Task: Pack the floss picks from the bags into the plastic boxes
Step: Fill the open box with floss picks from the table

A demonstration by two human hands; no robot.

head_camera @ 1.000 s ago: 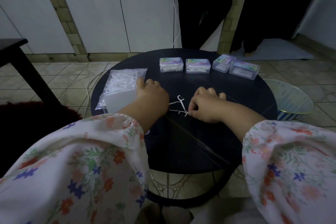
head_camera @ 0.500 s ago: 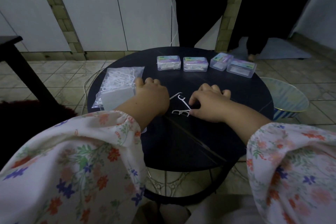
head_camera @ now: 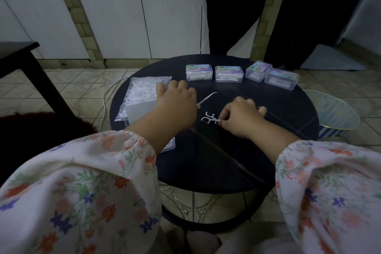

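— So, where are the floss picks right now?

— Two or so white picks (head_camera: 209, 119) lie flat on the round black table (head_camera: 237, 167), near its middle. The right hand (head_camera: 241, 118) rests knuckles-up just beside them, and its thumb and forefinger pinch their handle ends, so the forked heads stick out to the left of the grip.

— And the other hand?

— The left hand (head_camera: 177, 107) sits curled on the table toward the left edge. One more single pick (head_camera: 206, 99) juts from its right side, curved tip pointing at the far edge. I cannot tell how the fingers close, as the back of the hand hides them, but the pick's near end meets the hand.

— Count the rest for me.

— One clear bag (head_camera: 142, 95) of loose white picks lies at the left edge, partly under the left hand's fingers. Four clear plastic boxes (head_camera: 240, 73) stand in a row along the far edge: the two on the left show white picks inside, and the contents of the two on the right are too faint to tell. A fifth box corner (head_camera: 169, 146) peeks out beneath the left wrist, near the near-left edge.

— Anything off the table?

— A striped round tin (head_camera: 334, 113) on the floor beyond the right edge, and floral sleeves (head_camera: 82, 187) on both arms.
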